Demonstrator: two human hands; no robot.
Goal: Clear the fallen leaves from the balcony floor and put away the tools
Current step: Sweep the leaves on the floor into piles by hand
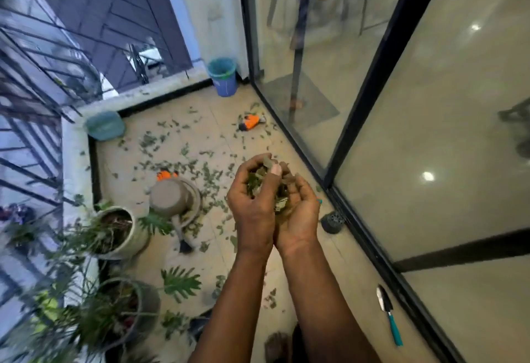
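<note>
Two grips pressed together, left grip and right grip, clasp a bunch of leaves cupped between them.

View: single head-worn wide-angle camera; nothing shared with another view.
Facing: forward and down along the balcony floor to its far corner.
Nearness: left hand and right hand, cupping leaves, close, mid-frame.
Sides: railing left, glass door right.

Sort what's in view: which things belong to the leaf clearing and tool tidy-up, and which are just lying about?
Job: left hand, right hand, handful of leaves, scattered leaves, blue bin, trowel, orange gloves, watering can.
Lying about: potted plants, black perforated object, teal object.
</note>
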